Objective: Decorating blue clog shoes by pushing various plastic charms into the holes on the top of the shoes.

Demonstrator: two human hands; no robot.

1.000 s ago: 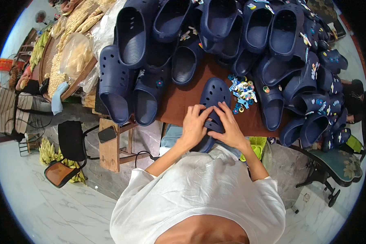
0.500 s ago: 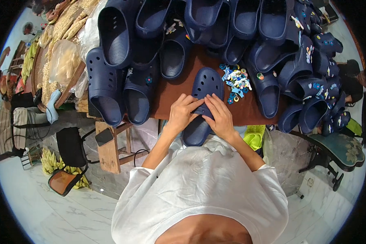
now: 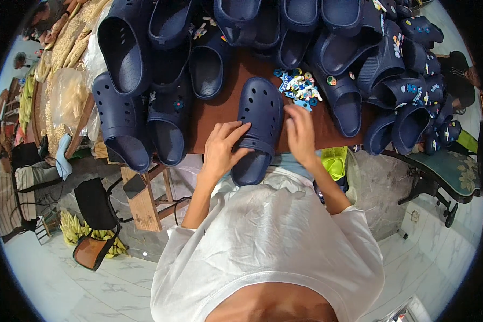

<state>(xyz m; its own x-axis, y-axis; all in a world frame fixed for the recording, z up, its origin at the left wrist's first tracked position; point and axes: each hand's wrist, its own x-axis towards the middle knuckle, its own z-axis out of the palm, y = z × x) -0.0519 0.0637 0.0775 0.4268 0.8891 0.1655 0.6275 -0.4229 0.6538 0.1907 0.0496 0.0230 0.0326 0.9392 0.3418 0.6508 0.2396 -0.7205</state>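
A plain navy clog (image 3: 261, 107) lies before me on the brown table top, its toe pointing away and its heel overhanging the front edge. My left hand (image 3: 220, 149) grips its left side by the heel strap, fingers on the upper and thumb near the opening. Off the clog's right side, my right hand (image 3: 301, 137) is raised with fingers stretched out and nothing visible in them. Just beyond those fingertips sits a small heap of colourful shoe charms (image 3: 301, 88), white, blue and other colours.
Many navy clogs crowd the table's far side; a clog with charms (image 3: 338, 104) stands right of the heap. Two more clogs, one plain (image 3: 121, 123), one with a flower charm (image 3: 167, 121), are at left. A wooden stool (image 3: 139, 201) holds a phone (image 3: 134, 187).
My right hand has come off the clog and moved right, towards the charms. My left hand stays on the clog. The whole view has shifted slightly.
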